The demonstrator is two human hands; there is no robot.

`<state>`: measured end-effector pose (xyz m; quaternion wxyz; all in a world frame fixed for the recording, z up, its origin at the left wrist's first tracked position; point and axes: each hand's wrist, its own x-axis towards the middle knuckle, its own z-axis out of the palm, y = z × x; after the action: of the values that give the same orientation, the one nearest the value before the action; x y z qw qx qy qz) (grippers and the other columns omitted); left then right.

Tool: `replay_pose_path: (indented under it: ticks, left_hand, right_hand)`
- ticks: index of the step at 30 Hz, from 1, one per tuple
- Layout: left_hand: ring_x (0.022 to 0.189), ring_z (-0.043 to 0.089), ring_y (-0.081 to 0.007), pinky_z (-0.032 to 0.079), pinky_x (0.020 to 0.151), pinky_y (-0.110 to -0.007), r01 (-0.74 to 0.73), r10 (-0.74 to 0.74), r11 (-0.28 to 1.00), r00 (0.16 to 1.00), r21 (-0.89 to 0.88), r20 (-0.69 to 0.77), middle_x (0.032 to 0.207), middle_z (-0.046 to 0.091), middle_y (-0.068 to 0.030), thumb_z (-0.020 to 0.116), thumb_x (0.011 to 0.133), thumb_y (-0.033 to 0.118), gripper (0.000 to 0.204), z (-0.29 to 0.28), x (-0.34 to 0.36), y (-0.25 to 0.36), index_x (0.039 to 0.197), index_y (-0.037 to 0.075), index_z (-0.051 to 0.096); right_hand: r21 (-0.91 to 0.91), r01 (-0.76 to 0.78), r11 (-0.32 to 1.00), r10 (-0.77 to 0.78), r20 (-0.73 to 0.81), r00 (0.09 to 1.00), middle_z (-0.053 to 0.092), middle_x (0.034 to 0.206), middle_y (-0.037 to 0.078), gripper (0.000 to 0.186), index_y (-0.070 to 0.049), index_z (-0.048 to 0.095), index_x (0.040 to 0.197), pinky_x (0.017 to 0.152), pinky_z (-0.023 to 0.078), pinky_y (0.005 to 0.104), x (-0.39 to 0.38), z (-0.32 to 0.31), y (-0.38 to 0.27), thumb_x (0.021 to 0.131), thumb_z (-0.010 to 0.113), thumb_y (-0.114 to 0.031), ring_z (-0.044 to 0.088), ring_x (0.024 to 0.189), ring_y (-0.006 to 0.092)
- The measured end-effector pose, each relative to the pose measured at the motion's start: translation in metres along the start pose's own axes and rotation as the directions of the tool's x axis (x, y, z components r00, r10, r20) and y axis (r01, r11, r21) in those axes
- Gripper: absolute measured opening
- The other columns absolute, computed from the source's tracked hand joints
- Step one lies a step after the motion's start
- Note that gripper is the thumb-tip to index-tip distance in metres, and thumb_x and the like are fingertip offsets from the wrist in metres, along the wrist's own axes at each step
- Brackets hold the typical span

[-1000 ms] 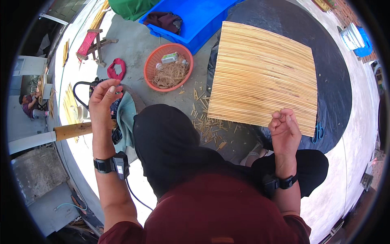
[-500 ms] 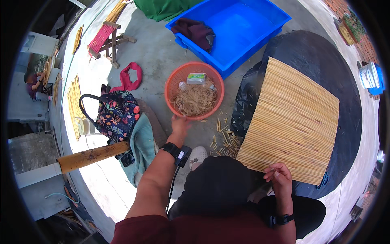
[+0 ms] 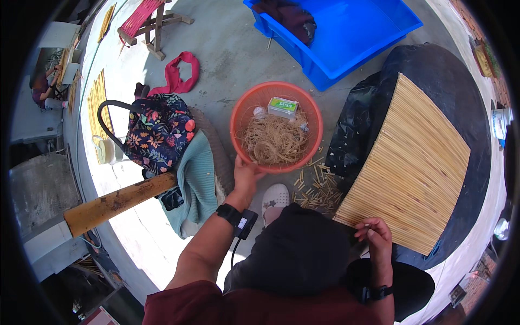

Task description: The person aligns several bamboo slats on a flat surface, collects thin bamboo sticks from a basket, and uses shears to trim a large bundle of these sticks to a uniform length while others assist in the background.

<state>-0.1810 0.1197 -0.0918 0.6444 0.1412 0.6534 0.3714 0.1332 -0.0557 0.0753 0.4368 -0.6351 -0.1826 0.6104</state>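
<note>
The left hand is gripping the near rim of the orange basket, most of its fingers hidden from me; the basket is sitting on the concrete floor just ahead of a pale shoe. Inside, a tangle of fibre is lying loose, with a small box sitting toward the far side, so a sharp one-handed tug could be tipping the basket and spilling both. Stalk scraps are lying close by on the right, where a sideways drag could be snagging them underneath. The right hand is hanging half-curled by the near edge of the reed mat, thumb close to fingertips; I can't tell whether it's pinching anything. A careless wrist could be bending that edge.
</note>
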Motion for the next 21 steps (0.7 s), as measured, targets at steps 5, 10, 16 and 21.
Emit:
replay_pose_path:
  ticks: [5,10,16,21]
  left_hand:
    - [0.112,0.052,-0.0304,0.048,0.090,-0.043,0.001,-0.002,1.000,0.998,-0.005,-0.067,0.125,0.047,-0.0147,0.054,0.083,-0.002,0.063,-0.003,-0.007,0.003,0.138,0.012,0.027]
    - [0.132,0.024,-0.0401,0.026,0.108,-0.046,-0.631,0.648,-0.061,0.564,0.774,0.511,0.140,0.025,-0.0261,0.066,0.070,-0.001,0.069,0.007,-0.013,0.026,0.133,0.007,0.040]
    - [0.119,0.040,-0.0367,0.035,0.101,-0.042,-0.611,0.409,-0.037,0.713,0.791,0.570,0.126,0.044,-0.0187,0.067,0.069,0.000,0.059,0.019,-0.001,0.028,0.125,0.007,0.050]
    - [0.102,0.052,-0.0342,0.045,0.087,-0.042,-0.698,0.333,-0.065,0.659,0.713,0.675,0.106,0.053,-0.0147,0.065,0.067,-0.002,0.041,0.022,0.000,0.016,0.107,0.003,0.060]
  right_hand:
    - [-0.010,-0.048,0.999,0.048,0.015,0.999,0.064,0.095,0.012,0.027,-0.001,0.056,0.104,0.069,0.045,0.0262,0.006,0.008,-0.002,0.080,0.054,-0.013,0.061,0.078,0.0171]
    - [-0.061,-0.058,0.996,0.060,0.047,0.997,0.064,0.095,0.012,0.028,0.000,0.055,0.105,0.069,0.045,0.0260,0.012,0.012,-0.001,0.081,0.055,-0.016,0.061,0.079,0.0172]
    - [-0.044,-0.068,0.997,0.071,0.084,0.994,0.064,0.098,0.012,0.028,0.000,0.056,0.107,0.070,0.045,0.0260,0.015,0.010,0.001,0.082,0.055,-0.013,0.061,0.081,0.0168]
    - [-0.043,-0.079,0.996,0.083,0.091,0.992,0.064,0.098,0.012,0.028,0.000,0.056,0.106,0.071,0.045,0.0259,0.015,0.011,-0.001,0.081,0.056,-0.013,0.061,0.081,0.0164]
